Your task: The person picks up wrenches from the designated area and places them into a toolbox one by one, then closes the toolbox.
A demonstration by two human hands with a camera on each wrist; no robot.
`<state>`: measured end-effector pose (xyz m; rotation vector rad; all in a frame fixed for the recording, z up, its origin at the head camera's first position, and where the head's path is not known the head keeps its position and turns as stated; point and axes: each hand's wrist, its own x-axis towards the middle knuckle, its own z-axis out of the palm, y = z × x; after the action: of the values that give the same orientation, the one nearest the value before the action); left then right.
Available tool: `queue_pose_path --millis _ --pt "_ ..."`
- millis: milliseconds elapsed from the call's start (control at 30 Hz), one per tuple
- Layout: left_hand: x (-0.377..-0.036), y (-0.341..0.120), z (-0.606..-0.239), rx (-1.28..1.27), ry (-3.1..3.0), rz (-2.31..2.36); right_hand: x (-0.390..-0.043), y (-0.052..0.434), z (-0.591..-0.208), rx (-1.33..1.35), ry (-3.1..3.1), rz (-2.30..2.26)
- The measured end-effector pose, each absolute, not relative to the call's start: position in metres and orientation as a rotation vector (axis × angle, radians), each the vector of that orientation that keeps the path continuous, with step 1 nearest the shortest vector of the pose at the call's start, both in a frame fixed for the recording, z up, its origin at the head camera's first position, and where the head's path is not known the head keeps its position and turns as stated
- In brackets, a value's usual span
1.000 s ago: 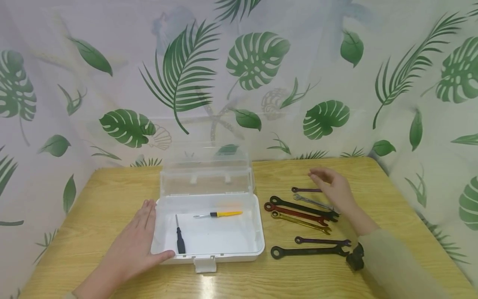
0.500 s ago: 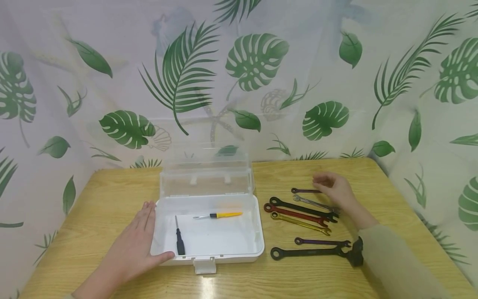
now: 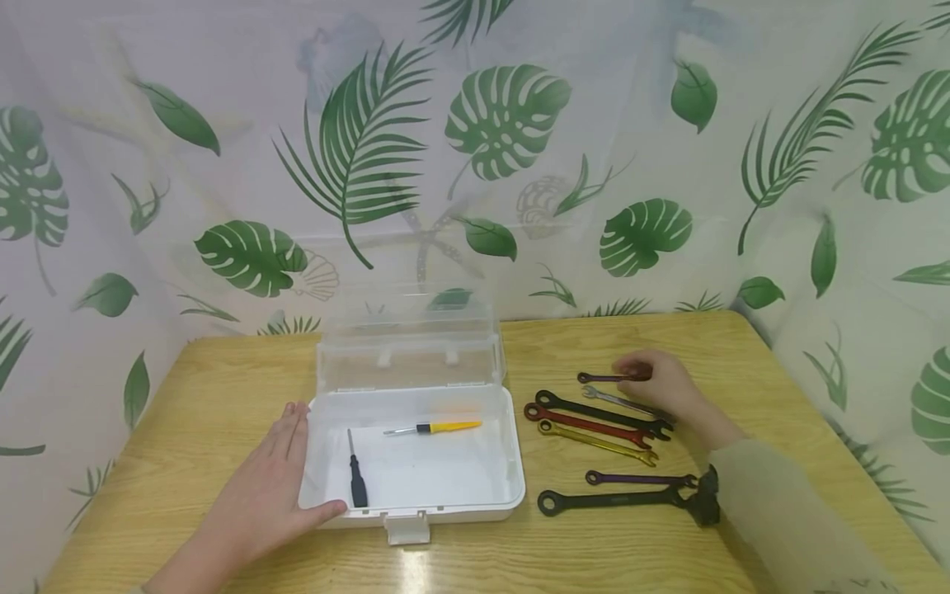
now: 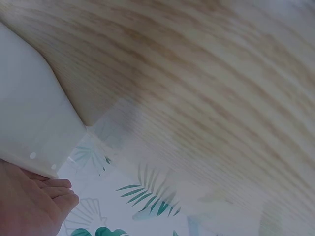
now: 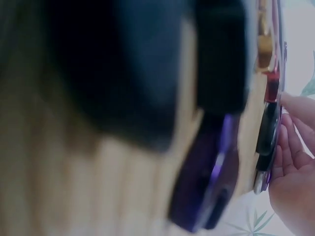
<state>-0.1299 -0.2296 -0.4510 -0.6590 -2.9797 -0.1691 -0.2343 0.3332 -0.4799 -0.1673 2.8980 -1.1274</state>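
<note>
In the head view my left hand (image 3: 263, 483) lies along the left side of a white toolbox (image 3: 416, 513), fingers straight, thumb on the front rim. A black screwdriver (image 3: 358, 483) and a yellow-handled screwdriver (image 3: 453, 426) lie inside. At the back right, my right hand (image 3: 668, 388) has its thumb and fingers curled round the right part of a small purple wrench (image 3: 597, 378). Just in front lie a silver wrench (image 3: 612, 398), a black wrench (image 3: 586, 407), a red wrench (image 3: 579, 418) and a gold wrench (image 3: 594, 441). The palm side is hidden in the head view.
The toolbox's clear lid (image 3: 408, 330) stands raised at the back. Nearer the front lie another purple wrench (image 3: 638, 479) and a large black wrench (image 3: 609, 501), its right end partly hidden by a black wrist device (image 3: 707, 499). A leaf-print cloth (image 3: 512, 124) hangs behind the table.
My right hand has come down from above the back wrenches, and its fingers have closed round the back purple wrench. My left hand and the screwdrivers stay where they were.
</note>
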Motion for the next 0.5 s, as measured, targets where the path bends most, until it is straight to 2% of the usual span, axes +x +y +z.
queue_pose_path --millis 500 --pt "-0.1298 -0.229 -0.4508 -0.637 -2.999 -0.193 -0.2376 0.3293 -0.4801 -0.207 2.955 -0.973"
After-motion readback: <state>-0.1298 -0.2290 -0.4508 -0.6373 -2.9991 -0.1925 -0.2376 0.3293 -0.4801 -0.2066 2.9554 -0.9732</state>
